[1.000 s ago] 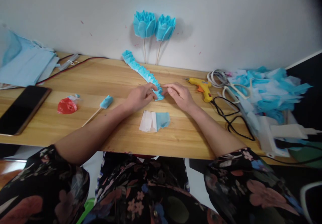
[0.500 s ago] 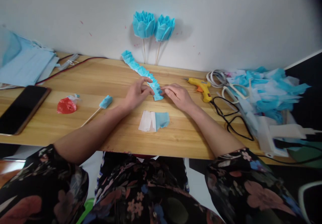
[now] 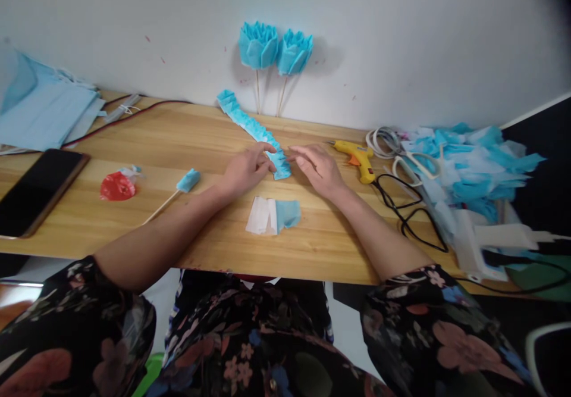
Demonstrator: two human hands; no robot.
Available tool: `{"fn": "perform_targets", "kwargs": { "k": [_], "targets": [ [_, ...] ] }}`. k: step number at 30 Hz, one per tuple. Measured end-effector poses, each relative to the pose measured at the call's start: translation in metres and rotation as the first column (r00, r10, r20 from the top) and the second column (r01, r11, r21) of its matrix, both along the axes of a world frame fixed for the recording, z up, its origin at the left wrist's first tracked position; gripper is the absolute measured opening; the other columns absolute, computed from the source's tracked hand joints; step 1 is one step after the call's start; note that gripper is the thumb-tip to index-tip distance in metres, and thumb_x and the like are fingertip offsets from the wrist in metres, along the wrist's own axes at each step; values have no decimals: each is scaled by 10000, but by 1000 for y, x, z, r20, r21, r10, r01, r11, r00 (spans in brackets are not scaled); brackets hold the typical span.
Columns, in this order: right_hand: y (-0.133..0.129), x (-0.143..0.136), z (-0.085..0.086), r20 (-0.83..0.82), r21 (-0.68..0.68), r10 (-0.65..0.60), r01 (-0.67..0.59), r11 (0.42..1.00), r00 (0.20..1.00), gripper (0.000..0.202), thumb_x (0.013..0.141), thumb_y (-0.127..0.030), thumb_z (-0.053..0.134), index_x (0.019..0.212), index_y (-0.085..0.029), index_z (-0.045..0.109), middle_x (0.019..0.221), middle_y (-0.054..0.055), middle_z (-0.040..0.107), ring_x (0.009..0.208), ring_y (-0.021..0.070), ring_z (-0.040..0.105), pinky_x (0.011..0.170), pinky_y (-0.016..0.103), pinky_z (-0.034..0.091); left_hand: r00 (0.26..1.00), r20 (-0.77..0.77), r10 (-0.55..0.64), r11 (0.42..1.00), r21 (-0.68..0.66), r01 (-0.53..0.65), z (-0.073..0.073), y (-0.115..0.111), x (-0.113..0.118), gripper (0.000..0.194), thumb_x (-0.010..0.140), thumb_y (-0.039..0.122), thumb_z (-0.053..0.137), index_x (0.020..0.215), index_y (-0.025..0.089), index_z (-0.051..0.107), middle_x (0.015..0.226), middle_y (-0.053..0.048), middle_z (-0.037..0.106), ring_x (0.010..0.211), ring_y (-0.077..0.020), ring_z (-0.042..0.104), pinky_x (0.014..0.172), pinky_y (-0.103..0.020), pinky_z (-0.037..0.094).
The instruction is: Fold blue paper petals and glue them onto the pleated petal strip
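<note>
A pleated blue strip point(image 3: 250, 124) lies slantwise on the wooden table point(image 3: 214, 239). At its near end, my left hand point(image 3: 250, 168) touches the left side with fingers curved and apart. My right hand point(image 3: 317, 169) rests by the strip's right edge, fingers apart, holding nothing that I can see. Just below the hands lies a small white-and-blue cloth piece point(image 3: 288, 215). A stick with a small blue roll point(image 3: 188, 180) on its end lies left of it, beside my left forearm. Two blue fabric flowers point(image 3: 259, 46) on sticks lean against the wall.
At the left are a phone point(image 3: 38, 191), a red wrapper point(image 3: 118, 186) and stacked blue masks point(image 3: 49, 108). To the right lie a yellow glue gun point(image 3: 357, 158) with black cord, scissors point(image 3: 417, 165), a heap of blue-white scraps point(image 3: 477, 165) and a white power strip point(image 3: 473, 248).
My right hand has drawn slightly away from the strip's right edge, its fingers a little more raised. The strip's near end has barely shifted.
</note>
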State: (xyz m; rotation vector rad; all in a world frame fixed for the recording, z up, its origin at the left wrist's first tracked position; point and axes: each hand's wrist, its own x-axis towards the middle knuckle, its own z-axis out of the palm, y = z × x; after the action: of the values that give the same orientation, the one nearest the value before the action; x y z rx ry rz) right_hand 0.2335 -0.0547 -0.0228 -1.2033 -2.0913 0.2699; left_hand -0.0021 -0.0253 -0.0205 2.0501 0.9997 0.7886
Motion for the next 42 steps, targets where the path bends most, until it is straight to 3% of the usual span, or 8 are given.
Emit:
{"fn": "perform_targets", "kwargs": {
  "k": [4, 10, 14, 24, 30, 34, 38, 42],
  "targets": [
    [2, -2, -5, 69, -68, 82, -77, 995, 994, 585, 1050, -611, 336, 1385, -239, 639, 1168, 84, 788, 1161, 290, 654, 1008, 498, 506, 999, 36, 5, 1000, -19, -4, -2, 1, 0, 323, 870, 127, 481, 1179, 201, 539, 889, -22, 797, 866, -179, 753, 818, -331, 549],
    [3, -2, -5, 75, -121, 68, -59, 991, 995, 612, 1046, -634, 304, 1396, -262, 641, 1217, 83, 773, 1176, 285, 652, 1023, 504, 501, 979, 132, 159, 987, -27, -156, -1, 5, -1, 325, 858, 135, 500, 1178, 184, 524, 916, -38, 791, 766, -156, 711, 722, -306, 502],
    [1, -4, -5, 78, -126, 78, -68, 990, 994, 633, 1041, -650, 291, 1389, -262, 652, 1228, 94, 767, 1166, 287, 660, 1022, 510, 501, 987, 90, 135, 991, -22, -134, 0, 4, -1, 351, 850, 117, 496, 1192, 191, 524, 914, -23, 792, 653, -129, 659, 680, -291, 485],
    [0, -8, -5, 17, -135, 92, -89, 987, 996, 645, 1038, -663, 298, 1353, -244, 674, 1193, 87, 787, 1148, 270, 686, 1025, 498, 506, 988, -63, 138, 990, 10, -138, 4, 3, -2, 358, 864, 116, 490, 1208, 187, 561, 895, -24, 807, 726, -160, 701, 715, -304, 501],
    [0, -4, -4, -123, -141, -9, -9, 990, 992, 624, 1046, -636, 332, 1253, -203, 731, 1078, 93, 813, 1121, 253, 711, 1035, 459, 520, 990, -88, 115, 993, 33, -112, 7, 2, -3, 345, 862, 107, 476, 1178, 205, 573, 916, -18, 814, 802, -164, 733, 775, -301, 522],
    [-2, -2, -2, -181, -152, -88, 60, 986, 979, 587, 1038, -638, 362, 1256, -234, 728, 1046, 78, 818, 1119, 257, 716, 1048, 475, 520, 991, -87, 105, 994, 27, -103, 6, 3, -3, 337, 857, 96, 468, 1159, 206, 570, 918, -20, 815, 803, -169, 737, 784, -312, 528],
    [-3, -3, 0, -148, -115, -27, 10, 993, 989, 570, 1042, -630, 358, 1293, -259, 710, 1073, 74, 814, 1134, 259, 703, 1048, 491, 514, 992, -72, 100, 995, 27, -98, 4, 5, -3, 307, 864, 104, 475, 1132, 212, 579, 917, -16, 814, 802, -168, 740, 773, -306, 527],
    [-1, -6, -3, -15, -95, 62, -63, 993, 998, 596, 1039, -640, 338, 1325, -258, 694, 1124, 84, 803, 1147, 274, 688, 1019, 503, 515, 990, -88, 109, 994, 25, -108, 4, 5, -3, 311, 867, 109, 476, 1138, 210, 588, 916, -14, 812, 802, -174, 733, 782, -314, 520]
  ]
}}
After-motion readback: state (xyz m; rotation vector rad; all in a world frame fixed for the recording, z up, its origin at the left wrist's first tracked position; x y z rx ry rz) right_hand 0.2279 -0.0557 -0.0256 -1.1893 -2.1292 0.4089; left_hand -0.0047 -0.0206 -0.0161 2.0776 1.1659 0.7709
